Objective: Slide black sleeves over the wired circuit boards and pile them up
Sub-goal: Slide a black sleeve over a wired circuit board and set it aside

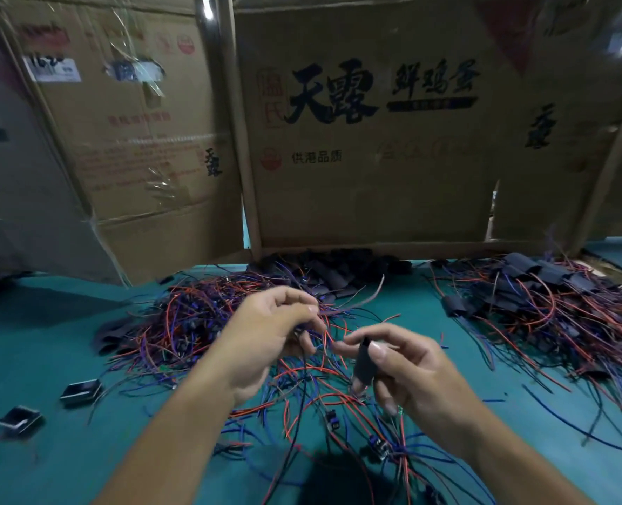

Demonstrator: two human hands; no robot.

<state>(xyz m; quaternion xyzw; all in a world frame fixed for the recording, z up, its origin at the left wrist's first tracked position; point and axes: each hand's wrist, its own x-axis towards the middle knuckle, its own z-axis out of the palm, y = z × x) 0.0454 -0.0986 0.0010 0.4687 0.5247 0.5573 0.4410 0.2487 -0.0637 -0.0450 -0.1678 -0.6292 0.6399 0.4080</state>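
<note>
My right hand [408, 373] pinches a flat black sleeve [363, 362] between thumb and fingers, held upright over the table. My left hand [269, 333] is raised beside it, its fingers curled round a bundle of red, blue and black wires [353, 302] that trail off to the right. The board on those wires is hidden by the fingers. Loose wired boards lie in a tangle [193, 322] behind my left hand and under both wrists [375, 446]. Empty black sleeves [331, 271] are heaped at the back centre. A pile of sleeved boards [542, 297] lies at the right.
Tall cardboard boxes [368, 140] wall off the back of the teal table [47, 359]. Two small dark rectangular parts [80, 391] [20, 420] lie at the left front. A dark shadow falls on the table's near edge.
</note>
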